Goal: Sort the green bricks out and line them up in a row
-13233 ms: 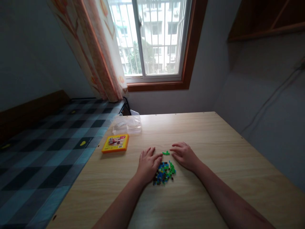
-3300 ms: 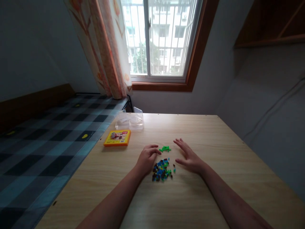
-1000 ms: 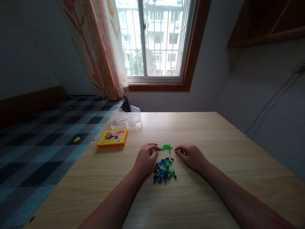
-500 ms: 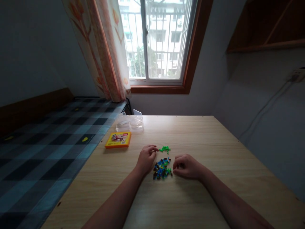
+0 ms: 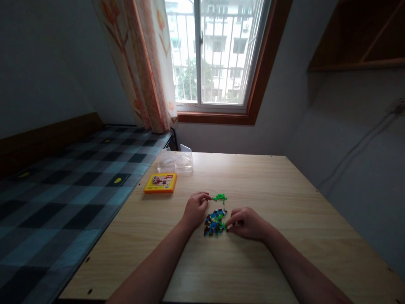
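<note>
A loose pile of small building bricks (image 5: 215, 223), blue, brown, green and yellow, lies on the table between my two hands. Just beyond it is a smaller group of bright green bricks (image 5: 220, 197). My left hand (image 5: 196, 207) rests left of both, fingers stretched out, the fingertips at the left end of the green group. At the right edge of the mixed pile, my right hand (image 5: 245, 223) has thumb and index finger drawn together in a pinch by green and dark bricks. Anything between those fingertips is too small to make out.
An orange-yellow flat box (image 5: 160, 183) with a printed picture lies at the left of the wooden table (image 5: 253, 177). Behind it stands a clear plastic container (image 5: 175, 162). A bed with a checked cover (image 5: 79, 181) adjoins the table's left side.
My right hand has moved slightly left, its index finger reaching out to the edge of the mixed pile. My left hand stays by the green bricks. The camera view has shifted slightly.
</note>
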Motion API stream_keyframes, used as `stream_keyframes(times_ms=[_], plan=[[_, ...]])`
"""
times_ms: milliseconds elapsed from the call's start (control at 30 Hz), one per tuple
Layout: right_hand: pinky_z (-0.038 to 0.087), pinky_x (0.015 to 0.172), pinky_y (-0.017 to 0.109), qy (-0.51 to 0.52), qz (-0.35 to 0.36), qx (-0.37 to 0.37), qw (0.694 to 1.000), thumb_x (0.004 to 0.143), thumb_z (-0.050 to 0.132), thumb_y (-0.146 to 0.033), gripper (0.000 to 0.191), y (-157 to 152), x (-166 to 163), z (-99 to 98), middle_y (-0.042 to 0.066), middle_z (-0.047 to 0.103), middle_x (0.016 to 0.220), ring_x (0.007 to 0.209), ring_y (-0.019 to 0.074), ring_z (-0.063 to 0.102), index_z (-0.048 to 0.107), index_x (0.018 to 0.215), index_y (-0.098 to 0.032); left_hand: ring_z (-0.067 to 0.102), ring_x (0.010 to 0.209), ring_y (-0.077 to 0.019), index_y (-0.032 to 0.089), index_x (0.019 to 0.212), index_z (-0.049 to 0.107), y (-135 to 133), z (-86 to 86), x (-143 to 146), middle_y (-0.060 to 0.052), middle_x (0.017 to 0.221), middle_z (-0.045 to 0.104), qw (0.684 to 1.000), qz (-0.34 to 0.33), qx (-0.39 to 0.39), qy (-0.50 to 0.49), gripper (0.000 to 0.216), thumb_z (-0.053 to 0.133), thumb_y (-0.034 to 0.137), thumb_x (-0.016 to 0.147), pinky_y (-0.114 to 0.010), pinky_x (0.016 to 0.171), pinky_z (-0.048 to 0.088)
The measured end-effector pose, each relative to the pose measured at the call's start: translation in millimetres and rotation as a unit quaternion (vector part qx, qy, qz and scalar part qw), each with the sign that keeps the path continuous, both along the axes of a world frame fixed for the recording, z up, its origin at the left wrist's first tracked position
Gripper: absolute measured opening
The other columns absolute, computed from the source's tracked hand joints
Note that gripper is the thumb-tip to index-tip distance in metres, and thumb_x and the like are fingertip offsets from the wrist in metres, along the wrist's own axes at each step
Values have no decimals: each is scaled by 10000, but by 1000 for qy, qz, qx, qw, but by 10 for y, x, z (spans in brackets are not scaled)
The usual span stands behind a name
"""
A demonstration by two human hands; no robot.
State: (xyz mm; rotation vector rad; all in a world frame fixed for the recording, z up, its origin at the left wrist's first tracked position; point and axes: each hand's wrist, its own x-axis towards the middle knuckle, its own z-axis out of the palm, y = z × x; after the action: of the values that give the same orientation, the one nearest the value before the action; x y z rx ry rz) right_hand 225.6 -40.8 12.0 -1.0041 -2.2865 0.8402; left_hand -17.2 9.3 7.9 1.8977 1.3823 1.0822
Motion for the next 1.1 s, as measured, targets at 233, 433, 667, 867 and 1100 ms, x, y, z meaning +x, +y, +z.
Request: stream_keyframes(times_ms=[233,433,667,867,1100], plan=[[380,557,206,-11,11,-9,1000,818,673,-259,146,-4,12,35,18,649,716,582,95,538,800,882,-225,631,1048,-212,194,836,749,23,-35,7,-65,1048,712,1000,-9,1,10,253,516,127,763,-408,1009,471],[376,552,203,-7,8,-26,1000,813,667,-218,138,-13,36,78,19,649,723,587,93,534,797,856,-210,630,1043,-216,201,833,754,25,-32,8,-57,1049,716,1000,-13,2,22,254,524,123,761,-400,1002,474],[368,536,188,4,16,-44,999,782,657,-163,154,8,79,45,18,641,731,570,80,515,785,862,-193,626,1030,-216,205,834,758,34,-55,16,-55,1039,719,1000,-3,9,26,266,525,104,756,-393,987,475],[376,542,194,3,15,-27,1000,778,672,-178,135,13,71,78,16,627,706,576,87,515,781,856,-193,636,1023,-212,212,832,758,36,-63,7,-47,1032,719,999,-3,17,27,260,536,95,760,-378,979,488],[380,543,194,-11,31,-21,999,807,653,-192,141,-3,77,73,22,660,729,581,89,546,787,851,-204,631,1036,-222,203,840,760,38,-65,5,-57,1043,717,1000,-6,11,25,266,531,91,765,-394,980,481]])
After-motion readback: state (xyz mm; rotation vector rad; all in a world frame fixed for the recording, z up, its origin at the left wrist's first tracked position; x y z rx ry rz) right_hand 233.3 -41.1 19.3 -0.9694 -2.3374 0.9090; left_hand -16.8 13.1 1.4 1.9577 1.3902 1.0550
